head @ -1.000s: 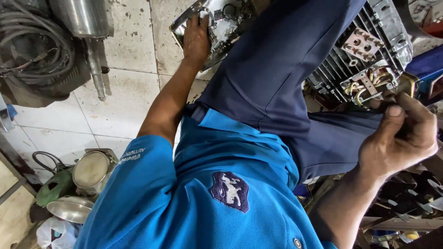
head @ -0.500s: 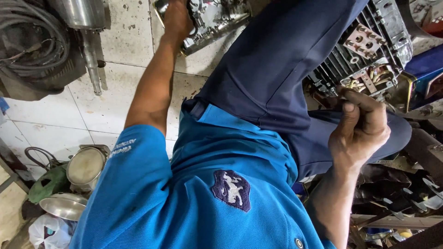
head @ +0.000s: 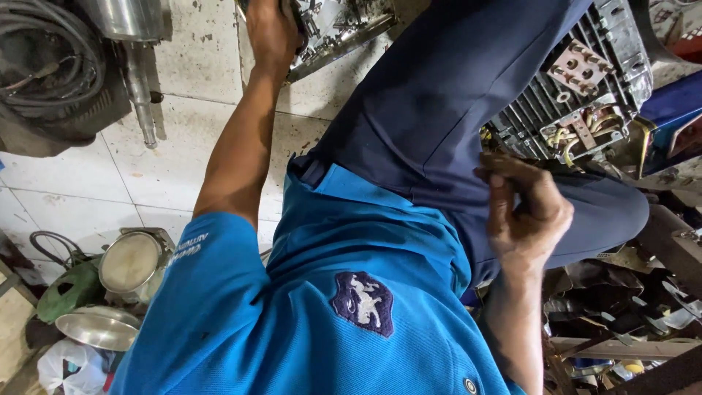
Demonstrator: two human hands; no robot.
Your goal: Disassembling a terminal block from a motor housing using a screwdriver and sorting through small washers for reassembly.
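While my left hand (head: 272, 33) grips the edge of the metal engine casing (head: 338, 29) on the tiled floor (head: 88, 175), I judge it heavy, rigid and greasy, best held by its rim. My right hand (head: 528, 212) curls near the finned motor (head: 567, 80), apparently pinching something I cannot make out.
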